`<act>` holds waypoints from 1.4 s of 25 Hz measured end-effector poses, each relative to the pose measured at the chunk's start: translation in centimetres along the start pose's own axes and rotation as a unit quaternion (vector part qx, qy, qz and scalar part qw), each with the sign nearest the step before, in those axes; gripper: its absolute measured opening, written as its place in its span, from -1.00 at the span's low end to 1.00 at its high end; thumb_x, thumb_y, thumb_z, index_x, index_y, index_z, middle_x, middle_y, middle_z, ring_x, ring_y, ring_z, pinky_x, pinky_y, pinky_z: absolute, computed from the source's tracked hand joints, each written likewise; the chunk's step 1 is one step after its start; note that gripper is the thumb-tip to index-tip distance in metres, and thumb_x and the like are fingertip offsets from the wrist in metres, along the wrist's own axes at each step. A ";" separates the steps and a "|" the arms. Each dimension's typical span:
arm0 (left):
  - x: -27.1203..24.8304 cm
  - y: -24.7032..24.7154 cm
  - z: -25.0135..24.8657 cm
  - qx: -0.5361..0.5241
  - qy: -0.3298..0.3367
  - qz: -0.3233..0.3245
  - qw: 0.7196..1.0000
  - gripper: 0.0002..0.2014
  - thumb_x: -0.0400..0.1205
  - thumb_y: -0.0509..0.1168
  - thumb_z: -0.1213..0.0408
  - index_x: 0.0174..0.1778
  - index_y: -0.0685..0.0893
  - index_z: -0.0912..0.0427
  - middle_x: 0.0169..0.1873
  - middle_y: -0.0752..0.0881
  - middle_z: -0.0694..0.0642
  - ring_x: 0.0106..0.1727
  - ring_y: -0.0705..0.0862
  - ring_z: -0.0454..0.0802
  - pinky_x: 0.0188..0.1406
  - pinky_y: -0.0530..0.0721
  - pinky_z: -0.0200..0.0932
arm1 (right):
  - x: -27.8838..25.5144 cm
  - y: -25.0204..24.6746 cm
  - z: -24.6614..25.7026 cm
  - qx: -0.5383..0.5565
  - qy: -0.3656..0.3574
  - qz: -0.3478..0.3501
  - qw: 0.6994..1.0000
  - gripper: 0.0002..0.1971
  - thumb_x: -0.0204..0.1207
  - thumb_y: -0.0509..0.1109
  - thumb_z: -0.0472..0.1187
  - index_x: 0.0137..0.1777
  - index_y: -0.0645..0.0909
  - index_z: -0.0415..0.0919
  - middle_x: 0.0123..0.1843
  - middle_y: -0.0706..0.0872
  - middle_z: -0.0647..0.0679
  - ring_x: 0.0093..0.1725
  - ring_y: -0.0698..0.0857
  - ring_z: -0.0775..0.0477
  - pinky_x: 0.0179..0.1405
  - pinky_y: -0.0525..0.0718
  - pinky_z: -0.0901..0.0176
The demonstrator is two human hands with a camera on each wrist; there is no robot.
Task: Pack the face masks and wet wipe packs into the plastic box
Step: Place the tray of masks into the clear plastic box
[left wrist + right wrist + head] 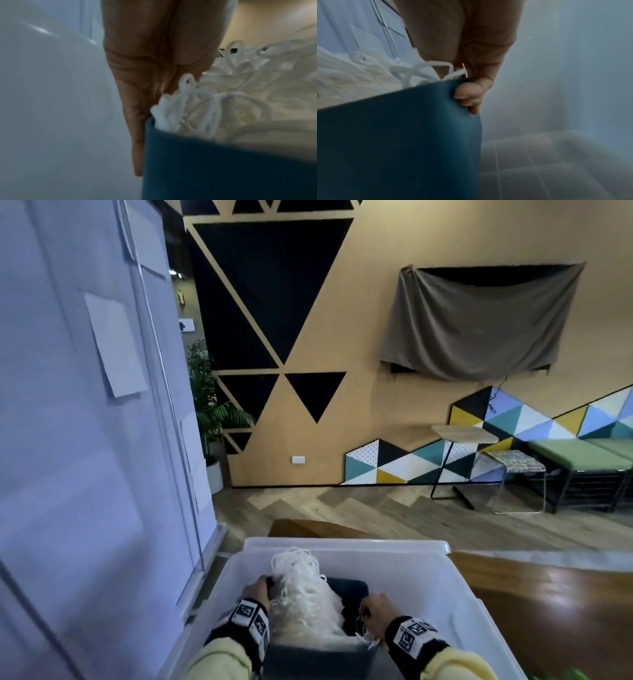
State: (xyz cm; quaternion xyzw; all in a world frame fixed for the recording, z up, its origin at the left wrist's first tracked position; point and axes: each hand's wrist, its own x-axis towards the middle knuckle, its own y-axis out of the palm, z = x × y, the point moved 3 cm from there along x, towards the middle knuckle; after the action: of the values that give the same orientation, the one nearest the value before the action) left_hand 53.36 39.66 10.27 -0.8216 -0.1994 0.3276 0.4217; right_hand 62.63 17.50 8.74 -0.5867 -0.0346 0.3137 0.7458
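- Dark blue fabric is what both hands grasp: the left hand point(257, 589) clasps the left end of the stack of face masks point(352, 607), fingers point(135, 148) running straight down its outer face with white ear loops point(301, 587) bunched against the palm.
- The right hand point(376, 611) pinches the right end of the same stack, fingertips point(469, 97) curled over the blue edge, a loop or two caught under them.
- The stack sits low inside the plastic box point(411, 577), near the box's front wall and left of its middle; whether it rests on the box floor cannot be told.
- To do this step well, the person should likely lower both ends together so the stack lands flat, then slide each hand out sideways rather than upward, since snagged loops could drag masks out of line.
- Tucking the loops down onto the stack before letting go would probably leave cleaner room for wet wipe packs, none of which can be seen.
- The stack's long axis runs from hand to hand, roughly parallel to the box's front wall.
- Its loop side faces up and tilts toward the box's far wall, the blue face turned toward the person.
- The box stands on a wooden table point(548, 594).
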 end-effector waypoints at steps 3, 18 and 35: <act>1.6 1.4 1.3 0.048 0.002 -0.039 0.998 -0.58 0.79 -0.09 0.24 0.53 0.30 0.37 0.50 0.40 0.31 0.50 0.38 0.24 0.45 0.29 -0.09 | 1.3 3.5 0.7 0.016 0.002 0.021 1.000 -0.67 0.61 0.10 -0.32 0.28 0.55 -0.32 0.36 0.59 -0.22 0.34 0.55 -0.19 0.25 0.47 0.12; -6.9 -2.0 -6.4 0.162 0.146 0.047 0.975 -0.66 0.69 0.04 0.37 0.35 0.44 0.42 0.33 0.53 0.38 0.33 0.53 0.28 0.23 0.49 -0.03 | 0.0 -0.8 4.0 -0.063 -0.047 -0.066 0.995 -0.68 0.64 0.12 -0.20 0.34 0.53 -0.13 0.32 0.59 -0.22 0.29 0.61 -0.25 0.21 0.54 -0.01; -24.2 6.0 -5.0 0.360 0.268 0.303 0.841 -0.42 0.61 0.33 0.22 0.48 0.27 0.33 0.38 0.42 0.37 0.38 0.47 0.38 0.24 0.51 0.20 | 3.3 -10.4 2.6 -0.118 -0.101 -0.070 0.985 -0.53 0.50 0.42 -0.24 0.35 0.38 -0.38 0.32 0.56 -0.32 0.27 0.56 -0.28 0.13 0.47 0.00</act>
State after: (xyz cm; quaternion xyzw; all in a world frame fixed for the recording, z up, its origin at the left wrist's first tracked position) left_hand 40.09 18.79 16.42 -0.6874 0.3121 0.2553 0.6041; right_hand 68.67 20.21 17.81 -0.6321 -0.1873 0.3116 0.6843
